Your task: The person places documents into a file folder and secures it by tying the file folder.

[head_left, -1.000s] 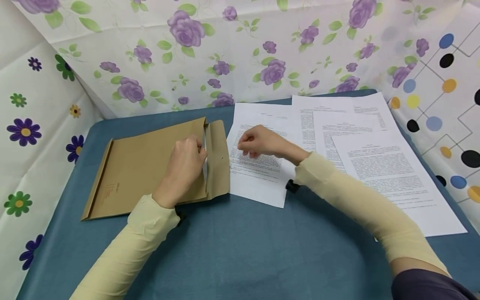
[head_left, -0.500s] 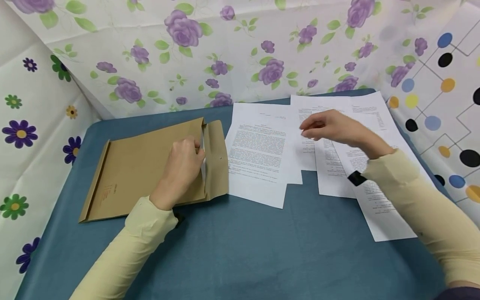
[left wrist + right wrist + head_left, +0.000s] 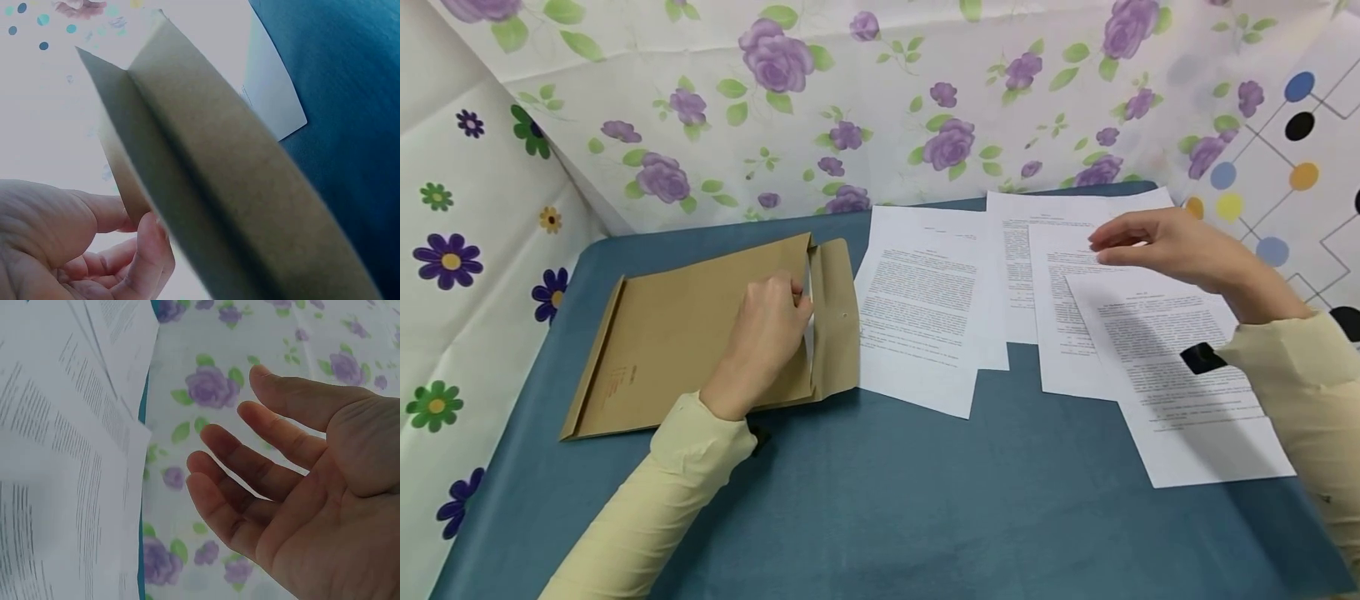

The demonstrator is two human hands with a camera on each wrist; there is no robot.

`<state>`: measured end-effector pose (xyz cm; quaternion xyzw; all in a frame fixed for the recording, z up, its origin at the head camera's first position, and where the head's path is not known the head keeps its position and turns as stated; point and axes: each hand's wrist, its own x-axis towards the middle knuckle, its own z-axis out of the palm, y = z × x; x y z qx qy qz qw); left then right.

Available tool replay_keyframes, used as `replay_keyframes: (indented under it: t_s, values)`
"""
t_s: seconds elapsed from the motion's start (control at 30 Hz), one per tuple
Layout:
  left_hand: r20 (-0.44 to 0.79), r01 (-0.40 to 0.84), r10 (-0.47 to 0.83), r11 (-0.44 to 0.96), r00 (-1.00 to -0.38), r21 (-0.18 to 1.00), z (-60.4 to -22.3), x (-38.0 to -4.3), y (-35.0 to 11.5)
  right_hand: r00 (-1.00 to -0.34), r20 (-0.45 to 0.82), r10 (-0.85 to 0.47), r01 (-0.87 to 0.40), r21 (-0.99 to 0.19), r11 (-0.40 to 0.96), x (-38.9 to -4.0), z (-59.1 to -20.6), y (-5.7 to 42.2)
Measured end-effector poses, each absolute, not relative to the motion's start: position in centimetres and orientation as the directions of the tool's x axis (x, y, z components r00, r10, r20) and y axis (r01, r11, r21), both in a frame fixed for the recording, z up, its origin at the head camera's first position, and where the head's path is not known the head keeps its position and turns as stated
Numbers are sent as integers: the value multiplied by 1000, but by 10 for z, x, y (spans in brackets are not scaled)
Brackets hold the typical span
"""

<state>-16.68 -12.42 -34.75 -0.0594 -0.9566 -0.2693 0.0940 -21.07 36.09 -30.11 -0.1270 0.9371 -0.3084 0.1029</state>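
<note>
A screened-off desk corner, home or office unclear: a white purple-rose-printed sheet [image 3: 887, 100], a white daisy-printed sheet [image 3: 486, 325] and a white dot-printed sheet [image 3: 1318, 196] border a blue cloth-covered table [image 3: 925, 500] bearing a brown paper envelope [image 3: 681, 333] and white text-printed pages [image 3: 917, 304].

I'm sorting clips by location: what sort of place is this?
Probably a makeshift tabletop workspace, perhaps set up for recording: a blue table bears a brown envelope and printed sheets, with a flower-patterned covering right behind it.
</note>
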Motion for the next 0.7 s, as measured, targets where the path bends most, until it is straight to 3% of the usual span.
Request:
replay_keyframes:
  t_s: [0.33,0.7]
  values:
    - [209,160,59,846,-976,509,-347,-166,-126,-959,-63,-276,-239,-341,909,-211,-307,398]
    - [205,150,48,845,-978,514,-346,-163,-128,-967,-180,-181,-144,-202,969,-220,-337,427]
